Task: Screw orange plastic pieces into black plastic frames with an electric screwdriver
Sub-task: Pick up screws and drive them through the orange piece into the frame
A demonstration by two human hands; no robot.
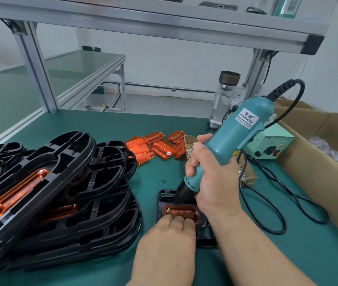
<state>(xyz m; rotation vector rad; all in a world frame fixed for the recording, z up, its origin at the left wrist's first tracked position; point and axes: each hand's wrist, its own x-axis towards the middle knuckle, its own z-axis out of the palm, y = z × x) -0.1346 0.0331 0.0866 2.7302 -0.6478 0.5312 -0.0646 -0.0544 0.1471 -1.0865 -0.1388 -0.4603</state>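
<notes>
Screwdriver (223,145) tilted, tip down-left, right hand (211,178)

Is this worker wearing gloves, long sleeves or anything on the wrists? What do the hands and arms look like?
No gloves: the left hand and right hand are both bare. No sleeve shows either. The right forearm is uncovered right to the picture's edge, and so is the short stretch of left forearm in view. I see no ring, watch or wristband. The visible fingernails are short and unpainted.
</notes>
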